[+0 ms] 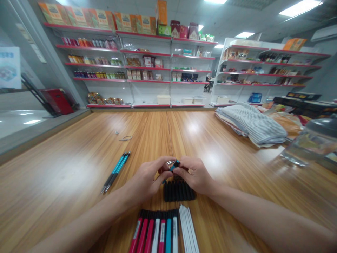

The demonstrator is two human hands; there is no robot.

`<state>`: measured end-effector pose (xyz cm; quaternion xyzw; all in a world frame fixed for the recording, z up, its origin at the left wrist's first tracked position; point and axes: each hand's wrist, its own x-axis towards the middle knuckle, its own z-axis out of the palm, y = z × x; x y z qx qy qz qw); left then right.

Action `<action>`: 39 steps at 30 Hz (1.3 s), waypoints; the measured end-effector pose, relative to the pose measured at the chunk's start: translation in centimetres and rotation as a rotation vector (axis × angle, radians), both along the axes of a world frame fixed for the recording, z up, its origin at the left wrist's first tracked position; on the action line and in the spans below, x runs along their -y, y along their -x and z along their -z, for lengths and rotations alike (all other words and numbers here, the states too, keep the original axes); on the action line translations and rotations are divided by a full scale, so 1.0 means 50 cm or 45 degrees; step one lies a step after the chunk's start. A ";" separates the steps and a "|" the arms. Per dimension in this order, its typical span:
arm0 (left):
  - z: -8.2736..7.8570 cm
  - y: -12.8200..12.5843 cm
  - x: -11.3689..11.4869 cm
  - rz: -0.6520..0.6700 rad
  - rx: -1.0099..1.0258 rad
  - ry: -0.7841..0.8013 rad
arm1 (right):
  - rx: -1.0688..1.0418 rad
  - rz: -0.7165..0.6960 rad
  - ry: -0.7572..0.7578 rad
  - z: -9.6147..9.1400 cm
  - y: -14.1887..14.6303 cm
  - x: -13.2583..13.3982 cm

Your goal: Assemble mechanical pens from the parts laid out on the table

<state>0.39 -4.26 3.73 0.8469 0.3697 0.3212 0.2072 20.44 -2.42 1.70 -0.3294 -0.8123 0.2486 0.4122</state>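
My left hand (150,177) and my right hand (193,174) meet over the wooden table (79,168), fingers pinched together on a small blue pen part (173,166) with a bit of metal showing beside it. Just below the hands lies a row of several black pen pieces (179,191). Nearer to me lies a row of red, blue and white pen barrels (156,232), with several thin white refills (188,228) to their right. Two assembled blue pens (117,171) lie to the left of my left hand.
A folded striped cloth (252,123) lies at the right, with a clear lidded container (313,144) nearer the right edge. A small metal ring (125,138) lies further back on the table. Store shelves with goods (147,66) line the back wall.
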 end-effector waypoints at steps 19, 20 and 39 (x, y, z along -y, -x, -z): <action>-0.079 0.108 0.015 -0.067 -0.768 1.307 | -0.193 0.189 0.198 0.012 -0.002 -0.013; -0.076 0.106 0.014 -0.079 -0.761 1.327 | -0.193 0.187 0.201 0.012 -0.002 -0.013; -0.074 0.079 0.026 0.002 -0.728 1.440 | -0.163 0.180 0.194 0.013 -0.005 -0.016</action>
